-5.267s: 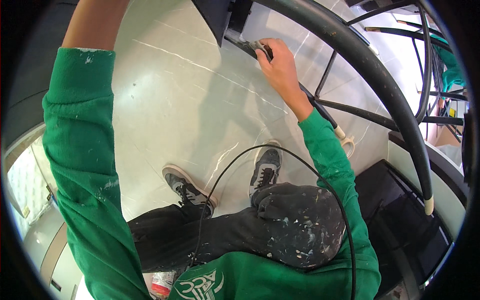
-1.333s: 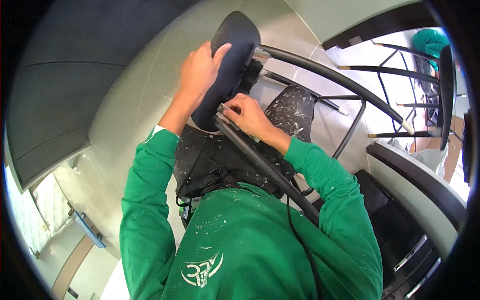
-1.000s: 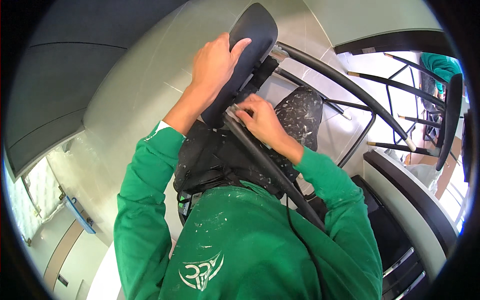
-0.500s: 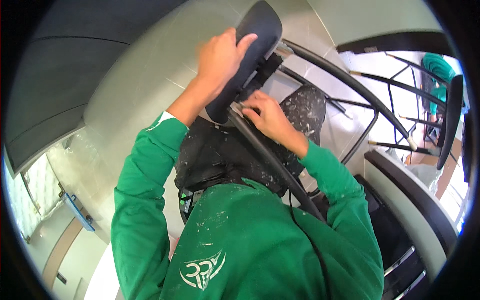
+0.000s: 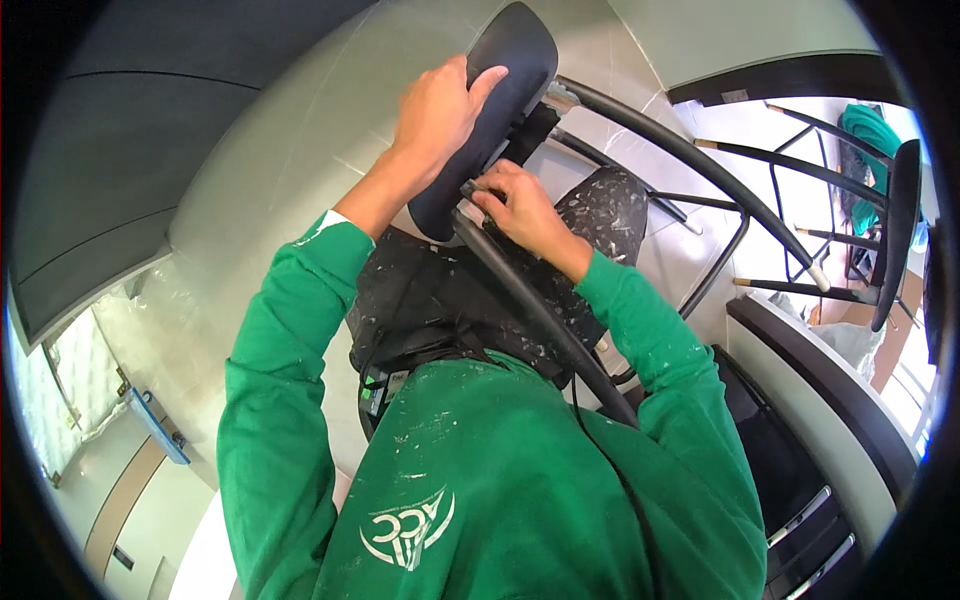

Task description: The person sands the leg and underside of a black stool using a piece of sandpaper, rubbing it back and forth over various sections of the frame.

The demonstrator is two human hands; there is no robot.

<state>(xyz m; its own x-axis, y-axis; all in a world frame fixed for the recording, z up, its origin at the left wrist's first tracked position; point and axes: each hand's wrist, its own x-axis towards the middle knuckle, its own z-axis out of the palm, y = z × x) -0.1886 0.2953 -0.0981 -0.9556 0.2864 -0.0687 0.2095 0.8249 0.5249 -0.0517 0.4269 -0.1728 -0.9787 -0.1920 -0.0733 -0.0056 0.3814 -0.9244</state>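
Observation:
A chair with black tubular legs rests across my lap, tilted. Its black padded panel (image 5: 515, 50) points up and away from me. My left hand (image 5: 437, 112) is wrapped round the panel's left edge, thumb lying over its face. Beside the panel's lower part, my right hand (image 5: 522, 205) is closed, thumb and fingers pinching a small dark piece too hidden to name. Just below these fingers, the end of a black chair tube (image 5: 535, 305) has a pale, greyish wrapping on it. My paint-spotted black trousers (image 5: 612, 210) show beneath the chair.
Upturned black chairs (image 5: 830, 175) with pale-tipped legs stand at the right, where a person in green (image 5: 868, 140) is partly visible. Dark panels (image 5: 130, 120) rise at the left. A dark-topped ledge (image 5: 790, 350) runs along my right side. A thin black cable (image 5: 612, 465) hangs over my sweatshirt.
My right hand has shifted slightly up and left along the chair joint, and a small dark piece now shows at its fingertips. My left hand keeps its hold on the panel.

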